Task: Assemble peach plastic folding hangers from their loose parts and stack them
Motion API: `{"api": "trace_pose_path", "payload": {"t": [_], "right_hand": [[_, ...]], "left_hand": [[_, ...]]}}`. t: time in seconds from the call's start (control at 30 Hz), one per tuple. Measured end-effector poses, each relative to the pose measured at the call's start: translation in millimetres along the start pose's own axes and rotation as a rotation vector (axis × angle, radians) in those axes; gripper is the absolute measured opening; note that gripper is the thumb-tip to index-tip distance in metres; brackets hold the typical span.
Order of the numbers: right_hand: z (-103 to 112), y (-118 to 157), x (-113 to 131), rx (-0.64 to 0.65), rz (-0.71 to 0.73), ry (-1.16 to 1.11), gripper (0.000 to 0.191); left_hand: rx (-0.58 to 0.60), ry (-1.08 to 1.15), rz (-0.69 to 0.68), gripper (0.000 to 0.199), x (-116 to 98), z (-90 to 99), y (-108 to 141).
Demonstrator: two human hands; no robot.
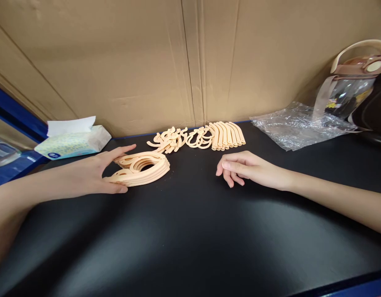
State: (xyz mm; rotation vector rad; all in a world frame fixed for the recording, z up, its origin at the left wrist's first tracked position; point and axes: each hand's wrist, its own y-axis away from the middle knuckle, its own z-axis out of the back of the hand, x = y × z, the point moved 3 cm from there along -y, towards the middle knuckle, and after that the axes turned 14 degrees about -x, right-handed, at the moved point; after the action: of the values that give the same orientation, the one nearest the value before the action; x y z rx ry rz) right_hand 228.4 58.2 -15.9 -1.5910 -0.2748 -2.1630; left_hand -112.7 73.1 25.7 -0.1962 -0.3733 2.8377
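Observation:
My left hand (pixel 94 173) is at the left end of a stack of curved, beige pieces (pixel 151 175), thumb and fingers spread to either side of it and touching it. The stacked pieces have round openings in them. My right hand (pixel 240 167) hovers over the black table (pixel 190 239) with its fingers loosely bent and apart, holding nothing. Behind the hands lie a loose heap of small curved pieces (pixel 170 140), some ring-like curved pieces (pixel 200 138) and a neat row of long curved strips (pixel 227 135).
A tissue pack (pixel 73 142) lies at the back left. Crumpled clear plastic (pixel 295 128) lies at the back right, beside a clear bottle with a brown lid (pixel 351 90). Cardboard (pixel 131 62) stands along the back edge, and a blue frame (pixel 19 111) is at the left.

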Motion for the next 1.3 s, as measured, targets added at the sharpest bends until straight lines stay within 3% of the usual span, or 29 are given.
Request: {"api": "trace_pose_path", "payload": {"t": [0.17, 0.23, 0.3, 0.33, 0.43, 0.53, 0.6, 0.7, 0.8, 1.0, 1.3], "right_hand": [[0.1, -1.1, 0.0, 0.003, 0.004, 0.005, 0.037], [-0.9, -0.7, -0.8, 0.007, 0.006, 0.001, 0.037], [-1.8, 0.2, -1.5, -0.005, 0.007, 0.001, 0.037], [-1.3, 0.7, -1.5, -0.035, 0.014, 0.009, 0.037], [9.7, 0.4, 2.8, -0.270, 0.112, 0.179, 0.039], [32.8, -3.2, 10.0, -0.574, 0.247, 0.630, 0.035], [49.8, -8.7, 10.0, -0.671, 0.287, 0.911, 0.029], [71.3, -19.3, -1.4, -0.628, 0.312, 1.111, 0.032], [84.0, -26.8, -18.7, -0.523, 0.287, 1.126, 0.034], [86.1, -28.6, -28.9, -0.485, 0.255, 1.149, 0.034], [95.2, -24.8, -27.8, -0.627, 0.030, 1.372, 0.028]], "left_hand": [[-0.104, 0.066, -0.044, 0.104, -20.8, 12.9, -4.6], [-0.219, 0.065, -0.078, 0.082, -43.1, 18.3, -5.4], [-0.380, 0.118, -0.207, 0.060, -71.6, 19.6, -0.9], [-0.400, 0.161, -0.273, 0.052, -85.6, 16.4, 3.3], [-0.247, 0.210, -0.488, 0.048, -121.4, -5.7, 20.6], [-0.088, 0.236, -0.618, 0.050, -140.0, -27.3, 35.7], [-0.011, 0.258, -0.654, 0.048, -143.2, -35.9, 39.7], [0.037, 0.255, -0.639, 0.044, -139.1, -39.4, 37.4], [0.038, 0.246, -0.626, 0.042, -134.1, -37.5, 34.0], [0.017, 0.269, -0.627, 0.041, -133.5, -36.1, 34.7], [0.028, 0.237, -0.625, 0.042, -133.5, -37.4, 34.2]]}}
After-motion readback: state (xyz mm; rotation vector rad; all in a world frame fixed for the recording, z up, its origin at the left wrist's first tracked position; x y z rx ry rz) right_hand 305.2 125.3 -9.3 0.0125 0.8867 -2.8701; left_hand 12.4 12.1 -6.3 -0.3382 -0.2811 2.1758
